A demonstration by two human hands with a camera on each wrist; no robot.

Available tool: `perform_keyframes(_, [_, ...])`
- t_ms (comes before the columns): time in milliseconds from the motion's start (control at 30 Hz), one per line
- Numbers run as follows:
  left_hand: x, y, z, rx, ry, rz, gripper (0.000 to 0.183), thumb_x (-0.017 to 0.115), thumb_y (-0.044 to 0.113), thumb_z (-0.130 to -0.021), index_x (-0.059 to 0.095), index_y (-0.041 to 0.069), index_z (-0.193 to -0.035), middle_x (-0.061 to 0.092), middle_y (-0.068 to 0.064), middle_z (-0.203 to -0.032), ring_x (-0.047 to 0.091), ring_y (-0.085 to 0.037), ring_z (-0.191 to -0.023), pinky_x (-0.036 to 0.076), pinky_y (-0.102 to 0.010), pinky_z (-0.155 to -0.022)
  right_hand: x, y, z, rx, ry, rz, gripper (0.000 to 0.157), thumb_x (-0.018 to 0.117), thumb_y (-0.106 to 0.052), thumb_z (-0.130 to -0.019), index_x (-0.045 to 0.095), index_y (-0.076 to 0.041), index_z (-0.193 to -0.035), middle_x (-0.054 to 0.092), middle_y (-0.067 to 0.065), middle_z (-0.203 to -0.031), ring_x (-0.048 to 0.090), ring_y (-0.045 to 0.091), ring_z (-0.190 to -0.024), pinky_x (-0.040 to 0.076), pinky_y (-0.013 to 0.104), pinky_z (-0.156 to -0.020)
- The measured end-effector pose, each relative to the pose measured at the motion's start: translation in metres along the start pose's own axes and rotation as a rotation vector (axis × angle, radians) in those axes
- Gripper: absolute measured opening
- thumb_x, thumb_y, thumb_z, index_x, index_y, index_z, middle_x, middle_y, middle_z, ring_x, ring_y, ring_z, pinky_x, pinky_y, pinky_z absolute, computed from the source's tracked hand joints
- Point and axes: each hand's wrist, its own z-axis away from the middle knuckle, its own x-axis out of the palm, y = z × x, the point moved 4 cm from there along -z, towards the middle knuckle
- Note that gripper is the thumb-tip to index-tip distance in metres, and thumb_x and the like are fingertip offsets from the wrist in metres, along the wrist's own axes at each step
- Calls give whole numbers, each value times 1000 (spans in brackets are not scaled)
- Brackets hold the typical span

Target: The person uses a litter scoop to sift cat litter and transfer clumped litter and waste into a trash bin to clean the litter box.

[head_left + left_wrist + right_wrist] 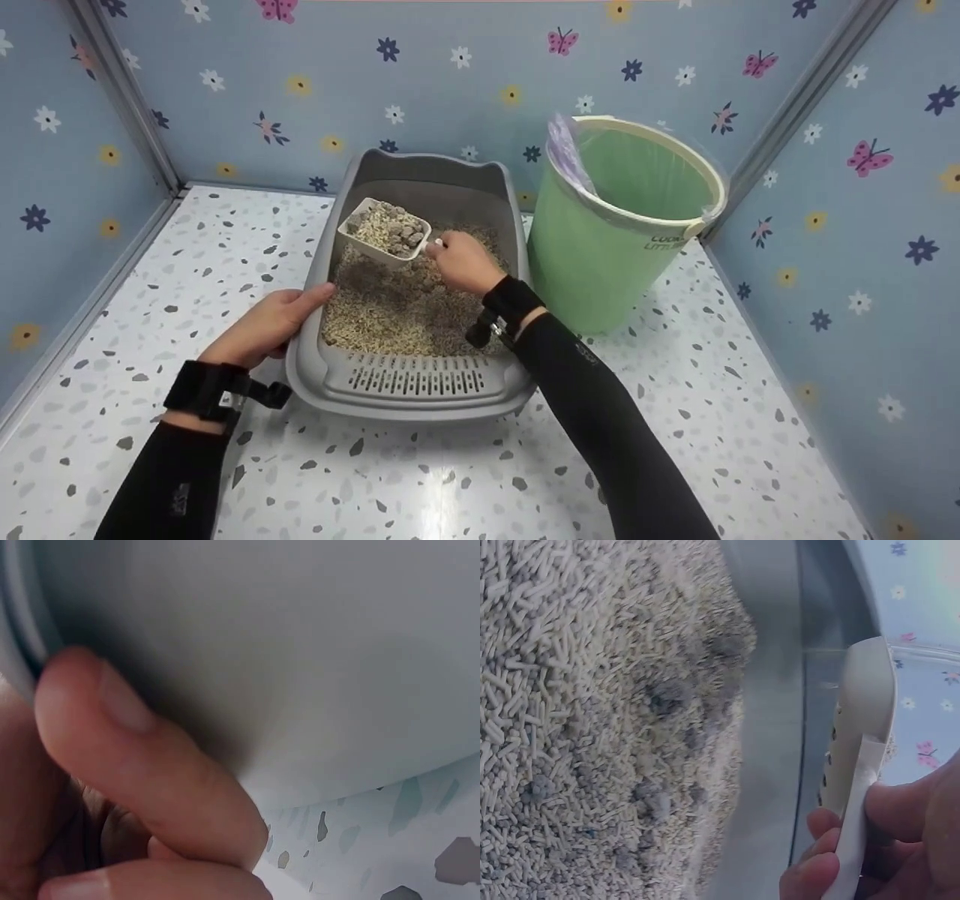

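- One scoop (377, 253), filled with pellets and several clumps (407, 232), is held above the litter by the right hand (466, 262), its handle grasped;
- one load seems gathered, not yet emptied; grey lumps (654, 801) are left below;
- one litter box (412, 409) is gripped by the left hand (262, 322); one bin (577, 262) is placed alongside.

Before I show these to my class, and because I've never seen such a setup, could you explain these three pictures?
There is no robot: a person works with bare hands. The wide picture looks down from the head; the two close ones are taken from the left and right wrists. On the white speckled floor stand a grey plastic litter tray, filled with tan pellet litter, and a round green plastic bin. The left hand grips the tray's edge; the right hand holds a white plastic scoop, loaded with pellets and grey clumps, over the tray.
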Motion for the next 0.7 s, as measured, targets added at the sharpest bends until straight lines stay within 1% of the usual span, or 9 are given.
perform_keyframes(67, [0, 0, -1, -1, -3, 2, 83, 50, 73, -110, 58, -7, -129, 72, -7, -81, 67, -14, -58, 56, -28, -48, -4, -1, 4, -6, -9, -18, 37, 52, -28, -121, 70, 2, -132, 45, -1, -78, 43, 15, -65, 39, 30, -69])
perform_keyframes(133, [-1, 0, -1, -4, -5, 1, 83, 50, 73, -111, 57, -8, -131, 74, -8, -83, 70, -16, -60, 59, -30, -50, -8, -1, 8, -7, -13, -18, 32, 54, -29, -120, 70, -2, -113, 43, -1, -76, 42, 14, -63, 38, 31, -67])
perform_keyframes(233, [-2, -1, 0, -8, -3, -1, 83, 50, 72, -111, 56, -8, -133, 74, -9, -85, 72, -17, -63, 61, -31, -53, -17, -2, 15, -26, 3, 7, 31, 56, -31, -119, 62, -13, -94, 43, -2, -75, 42, 15, -64, 36, 31, -67])
perform_keyframes(300, [-2, -1, -1, -9, 1, -2, 83, 50, 72, -111, 56, -8, -133, 74, -9, -85, 72, -17, -63, 60, -31, -52, -23, -2, 21, -47, 23, 31, 37, 57, -32, -119, 53, -17, -85, 42, -2, -74, 41, 16, -65, 35, 32, -67])
perform_keyframes(467, [-1, -2, -1, -12, 1, -2, 84, 50, 73, -110, 57, -7, -133, 74, -9, -85, 71, -17, -62, 59, -30, -51, -38, 0, 42, -107, 71, 50, 41, 59, -33, -118, 49, -19, -81, 39, -2, -72, 38, 17, -63, 33, 33, -66])
perform_keyframes(633, [-1, -1, 0, -6, 0, -3, 86, 51, 75, -109, 57, -7, -134, 75, -10, -86, 72, -18, -63, 61, -32, -53, -50, 6, 66, -133, 116, 84, 44, 61, -38, -117, 49, -20, -78, 41, -4, -70, 38, 16, -60, 34, 34, -62])
perform_keyframes(700, [-1, -1, 1, -1, 3, 6, 84, 51, 73, -110, 58, -7, -133, 75, -10, -86, 71, -17, -62, 59, -30, -51, -54, 8, 75, -138, 140, 95, 44, 61, -39, -116, 50, -21, -78, 42, -4, -70, 39, 16, -60, 36, 35, -62])
